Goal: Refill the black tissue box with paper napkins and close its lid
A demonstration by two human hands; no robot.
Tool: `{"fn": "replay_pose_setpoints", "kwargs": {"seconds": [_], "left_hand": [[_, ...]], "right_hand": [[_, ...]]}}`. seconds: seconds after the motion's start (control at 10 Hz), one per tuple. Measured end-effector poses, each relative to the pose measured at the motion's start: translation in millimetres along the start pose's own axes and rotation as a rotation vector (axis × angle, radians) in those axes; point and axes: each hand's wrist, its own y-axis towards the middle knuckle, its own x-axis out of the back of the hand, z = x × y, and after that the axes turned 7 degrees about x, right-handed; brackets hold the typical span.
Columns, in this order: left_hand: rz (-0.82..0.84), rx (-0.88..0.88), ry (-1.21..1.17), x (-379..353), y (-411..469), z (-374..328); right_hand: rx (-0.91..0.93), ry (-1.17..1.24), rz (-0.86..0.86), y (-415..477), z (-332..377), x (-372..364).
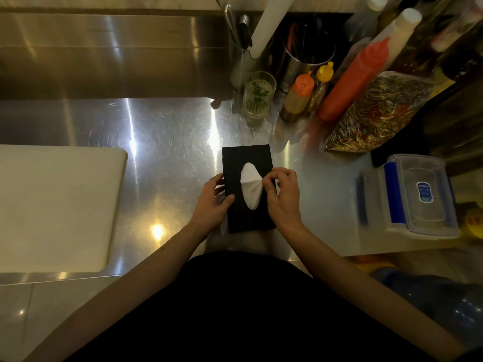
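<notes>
The black tissue box (pixel 247 158) lies flat on the steel counter in front of me, its lid down. A white paper napkin (pixel 250 188) shows through the oval slot and is pulled into a pleated fan toward the right. My left hand (pixel 213 202) rests against the box's left side, thumb on the lid and fingers on the edge. My right hand (pixel 283 194) sits at the right edge of the slot, thumb and forefinger pinching the napkin's tip. A bit of white paper pokes out under the box's near left corner.
A white cutting board (pixel 55 205) lies at the left. A clear plastic container with blue clips (pixel 415 197) sits at the right. Behind the box stand a glass with herbs (pixel 258 94), sauce bottles (pixel 350 82), a bag of seeds (pixel 376 113) and a utensil holder (pixel 305 64).
</notes>
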Motion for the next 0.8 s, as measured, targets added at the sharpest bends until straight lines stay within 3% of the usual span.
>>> {"fn": "replay_pose_setpoints", "kwargs": {"seconds": [0.2, 0.7, 0.8], "left_hand": [[0.003, -0.003, 0.006, 0, 2, 2], [0.018, -0.072, 0.145, 9, -6, -13], [-0.061, -0.146, 0.226, 20, -9, -26]], "right_hand": [[-0.118, 0.138, -0.046, -3, 0, 3], [-0.102, 0.178, -0.067, 3, 20, 14], [-0.048, 0.111, -0.073, 7, 40, 14]]}}
